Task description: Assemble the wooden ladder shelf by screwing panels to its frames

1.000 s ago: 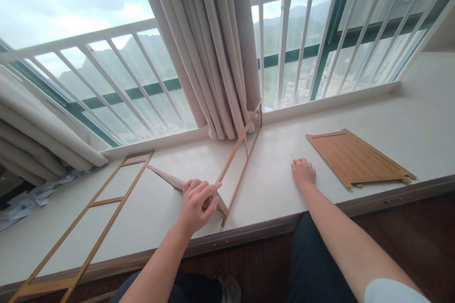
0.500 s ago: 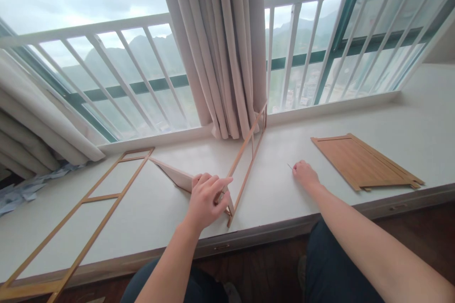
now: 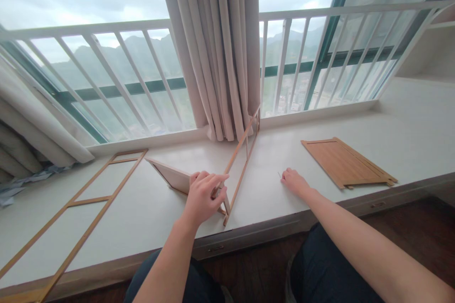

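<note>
I work along a wide window ledge that serves as my bench, its far edge running under the white railing and the hanging curtain. A long ladder-like wooden frame lies flat toward the left end, and a slatted bamboo panel lies flat toward the right end, well apart from my hands. Near the middle, a second wooden frame stands on its long edge, running from the near edge back to the curtain, and a pale flat panel stands tilted against its near end. My left hand holds that joint, fingers curled over the panel's top edge and touching the upright frame. My right hand rests closed on the ledge just right of the frame; a thin pin-like thing shows at its fingertips, too small to name, and I judge it pinched there. To do this well, I judge the left grip must keep panel and frame square and steady, pressing down lightly, since both stand on thin edges and could tip.
</note>
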A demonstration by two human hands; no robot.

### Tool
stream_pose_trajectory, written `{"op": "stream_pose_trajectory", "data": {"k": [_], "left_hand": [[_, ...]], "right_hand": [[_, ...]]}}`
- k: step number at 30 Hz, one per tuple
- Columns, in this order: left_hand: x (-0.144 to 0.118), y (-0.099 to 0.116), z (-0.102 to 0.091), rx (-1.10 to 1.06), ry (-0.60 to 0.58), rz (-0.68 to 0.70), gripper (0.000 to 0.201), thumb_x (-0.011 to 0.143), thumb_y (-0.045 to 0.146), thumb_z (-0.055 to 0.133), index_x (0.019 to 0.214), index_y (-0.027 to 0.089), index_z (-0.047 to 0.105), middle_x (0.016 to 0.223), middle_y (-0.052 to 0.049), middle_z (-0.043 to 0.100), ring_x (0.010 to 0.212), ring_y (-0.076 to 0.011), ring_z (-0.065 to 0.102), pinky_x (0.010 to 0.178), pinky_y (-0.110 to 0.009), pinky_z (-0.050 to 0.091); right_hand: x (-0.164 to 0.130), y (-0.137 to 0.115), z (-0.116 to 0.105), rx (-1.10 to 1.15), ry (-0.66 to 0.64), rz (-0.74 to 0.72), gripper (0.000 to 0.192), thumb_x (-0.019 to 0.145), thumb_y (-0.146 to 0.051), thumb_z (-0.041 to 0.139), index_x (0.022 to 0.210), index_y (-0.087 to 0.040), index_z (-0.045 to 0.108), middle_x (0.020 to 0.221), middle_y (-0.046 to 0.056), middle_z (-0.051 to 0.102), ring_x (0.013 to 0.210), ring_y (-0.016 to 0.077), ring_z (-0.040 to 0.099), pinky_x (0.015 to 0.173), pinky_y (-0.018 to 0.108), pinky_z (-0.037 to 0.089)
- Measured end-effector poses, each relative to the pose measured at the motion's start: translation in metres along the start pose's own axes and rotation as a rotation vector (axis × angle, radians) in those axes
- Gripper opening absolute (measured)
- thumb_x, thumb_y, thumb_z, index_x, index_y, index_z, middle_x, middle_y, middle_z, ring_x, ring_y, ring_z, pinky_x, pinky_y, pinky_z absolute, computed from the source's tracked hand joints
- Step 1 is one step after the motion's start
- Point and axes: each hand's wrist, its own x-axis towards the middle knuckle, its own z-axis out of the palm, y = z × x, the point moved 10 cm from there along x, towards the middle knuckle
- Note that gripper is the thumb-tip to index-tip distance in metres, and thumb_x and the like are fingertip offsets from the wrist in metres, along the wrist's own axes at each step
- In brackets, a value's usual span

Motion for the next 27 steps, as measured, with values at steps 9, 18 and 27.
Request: {"op": "stream_pose_trajectory", "data": {"k": [9, 18, 27], "left_hand": [[0.001, -0.001, -0.001, 0.023, 0.032, 0.019, 0.024, 0.096, 0.028, 0.057, 0.114, 0.028, 0.073, 0.081, 0.001, 0.071, 0.084, -0.0218, 0.058, 0.091, -0.043, 0.035], [0.0, -0.001, -0.003, 0.045, 0.044, 0.025, 0.024, 0.096, 0.028, 0.058, 0.115, 0.029, 0.073, 0.079, 0.001, 0.07, 0.083, -0.0218, 0.059, 0.091, -0.042, 0.036], [0.001, 0.0, -0.003, 0.044, 0.044, 0.024, 0.024, 0.096, 0.027, 0.057, 0.114, 0.028, 0.074, 0.078, 0.002, 0.07, 0.082, -0.0212, 0.06, 0.092, -0.042, 0.036]], "right_hand": [[-0.019, 0.004, 0.006, -0.023, -0.03, 0.048, 0.024, 0.096, -0.016, 0.05, 0.112, -0.009, 0.067, 0.122, 0.018, 0.063, 0.117, 0.029, 0.059, 0.092, 0.038, 0.048], [-0.031, 0.008, 0.002, 0.11, 0.131, 0.116, 0.019, 0.093, -0.017, 0.052, 0.103, -0.01, 0.068, 0.116, 0.021, 0.064, 0.111, 0.0299, 0.06, 0.088, 0.034, 0.044], [-0.023, 0.019, -0.001, 0.373, 0.231, 0.193, 0.01, 0.087, -0.015, 0.058, 0.078, -0.018, 0.062, 0.073, 0.002, 0.066, 0.072, 0.016, 0.059, 0.068, 0.025, 0.038]]}}
